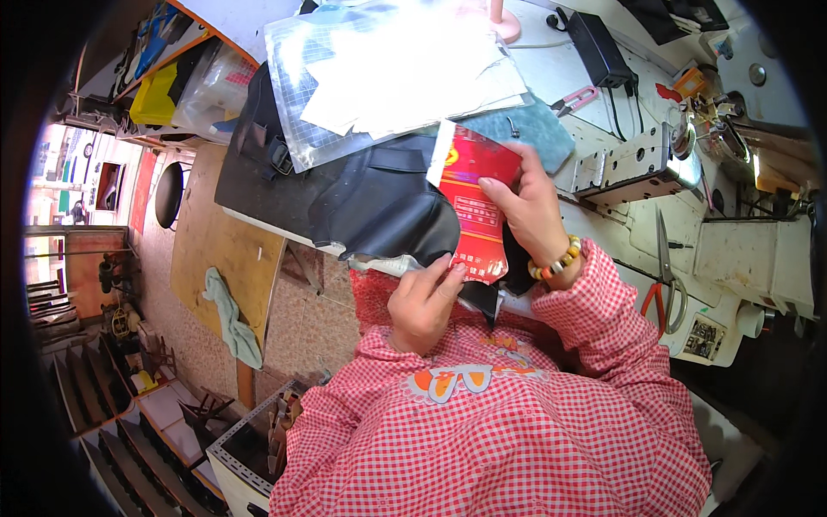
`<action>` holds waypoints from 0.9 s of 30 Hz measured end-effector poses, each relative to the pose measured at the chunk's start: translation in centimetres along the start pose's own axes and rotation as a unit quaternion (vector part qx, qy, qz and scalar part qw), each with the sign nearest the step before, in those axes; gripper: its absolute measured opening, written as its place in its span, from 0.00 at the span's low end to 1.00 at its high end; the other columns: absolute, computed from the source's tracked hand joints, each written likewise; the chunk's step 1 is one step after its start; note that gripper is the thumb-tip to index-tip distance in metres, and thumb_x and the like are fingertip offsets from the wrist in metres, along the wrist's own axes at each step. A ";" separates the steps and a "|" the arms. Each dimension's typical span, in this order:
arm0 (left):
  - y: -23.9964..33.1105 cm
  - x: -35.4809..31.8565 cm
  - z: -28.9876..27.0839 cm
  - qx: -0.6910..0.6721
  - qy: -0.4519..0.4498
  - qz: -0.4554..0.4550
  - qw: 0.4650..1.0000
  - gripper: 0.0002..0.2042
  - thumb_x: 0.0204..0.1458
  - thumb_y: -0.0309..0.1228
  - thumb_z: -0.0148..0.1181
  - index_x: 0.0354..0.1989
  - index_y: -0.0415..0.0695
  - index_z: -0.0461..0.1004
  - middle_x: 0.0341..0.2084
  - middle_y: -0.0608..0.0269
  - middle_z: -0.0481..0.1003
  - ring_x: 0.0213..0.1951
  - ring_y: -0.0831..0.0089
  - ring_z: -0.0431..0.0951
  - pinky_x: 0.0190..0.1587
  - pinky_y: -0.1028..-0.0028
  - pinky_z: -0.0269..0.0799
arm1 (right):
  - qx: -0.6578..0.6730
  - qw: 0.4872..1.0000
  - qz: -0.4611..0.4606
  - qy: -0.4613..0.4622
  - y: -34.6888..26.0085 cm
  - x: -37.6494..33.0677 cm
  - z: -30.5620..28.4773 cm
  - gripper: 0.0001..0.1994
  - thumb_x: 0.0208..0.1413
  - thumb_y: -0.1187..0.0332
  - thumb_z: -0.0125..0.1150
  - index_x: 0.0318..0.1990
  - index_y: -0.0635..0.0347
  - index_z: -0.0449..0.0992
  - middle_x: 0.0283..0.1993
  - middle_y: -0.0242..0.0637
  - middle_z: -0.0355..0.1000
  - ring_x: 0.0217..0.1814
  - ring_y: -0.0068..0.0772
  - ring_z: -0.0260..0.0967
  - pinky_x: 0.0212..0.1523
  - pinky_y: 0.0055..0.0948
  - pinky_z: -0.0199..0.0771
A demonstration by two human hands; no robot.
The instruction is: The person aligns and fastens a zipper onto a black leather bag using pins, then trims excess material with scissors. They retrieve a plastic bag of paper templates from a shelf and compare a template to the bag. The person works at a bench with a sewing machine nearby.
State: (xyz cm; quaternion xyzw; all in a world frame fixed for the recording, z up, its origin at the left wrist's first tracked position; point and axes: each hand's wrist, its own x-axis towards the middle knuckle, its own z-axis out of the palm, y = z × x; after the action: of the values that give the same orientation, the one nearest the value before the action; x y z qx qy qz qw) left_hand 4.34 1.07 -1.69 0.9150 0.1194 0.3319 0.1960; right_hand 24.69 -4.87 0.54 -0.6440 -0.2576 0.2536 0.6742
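A red printed card (476, 185) with a white strip on its left edge is tilted in front of me, over black leather (392, 220) on the table. My right hand (536, 207) grips the card's right edge, thumb on its face and the other fingers behind. At its lower left corner, the bent fingers of my left hand (420, 302) press together where card and leather meet. I cannot tell whether the left fingers also pinch the leather. The leather is folded, with seams and a metal buckle (282, 157) at its left.
White sheets (413, 73) lie on a clear gridded mat (301, 142) behind the leather. To the right are a sewing machine (637, 164), pink-handled snips (575, 101) and large scissors (668, 276). A board with a grey cloth (231, 319) stands left.
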 end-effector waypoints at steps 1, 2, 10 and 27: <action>0.0 -0.1 0.0 -0.009 0.005 -0.014 1.000 0.18 0.43 0.24 0.68 0.46 0.45 0.80 0.40 0.56 0.78 0.33 0.63 0.77 0.35 0.70 0.75 | -0.068 0.998 -0.014 -0.006 0.0 0.6 0.1 0.25 0.56 0.71 0.64 0.60 0.64 0.64 0.37 0.37 0.75 0.31 0.24 0.72 0.34 0.26 0.73; 0.0 -0.1 -0.1 -0.007 0.007 -0.023 1.000 0.18 0.42 0.24 0.69 0.45 0.45 0.81 0.39 0.57 0.78 0.34 0.63 0.77 0.35 0.70 0.75 | -0.118 0.993 -0.025 0.005 0.0 1.0 0.0 0.27 0.55 0.73 0.64 0.62 0.63 0.62 0.37 0.35 0.75 0.31 0.21 0.70 0.34 0.23 0.72; -0.4 -0.3 -0.6 0.007 0.015 -0.044 0.999 0.17 0.41 0.23 0.70 0.43 0.43 0.81 0.37 0.60 0.78 0.35 0.63 0.77 0.36 0.69 0.74 | -0.247 0.959 -0.139 0.026 0.5 1.8 0.0 0.18 0.52 0.73 0.65 0.51 0.61 0.73 0.39 0.41 0.74 0.33 0.34 0.71 0.36 0.29 0.73; -0.5 -0.8 -1.6 0.028 0.012 -0.067 0.997 0.15 0.41 0.21 0.70 0.41 0.41 0.81 0.38 0.58 0.79 0.36 0.62 0.77 0.39 0.69 0.74 | -0.189 0.973 -0.132 0.006 0.8 1.7 -0.4 0.11 0.51 0.75 0.63 0.43 0.63 0.75 0.39 0.43 0.74 0.37 0.40 0.76 0.38 0.31 0.76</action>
State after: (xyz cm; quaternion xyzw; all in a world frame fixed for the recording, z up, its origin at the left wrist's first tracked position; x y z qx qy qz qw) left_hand 2.67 1.72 -1.26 0.9060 0.1915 0.3256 0.1909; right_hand 26.18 -3.98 -0.23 -0.7217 -0.3797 0.1051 0.5692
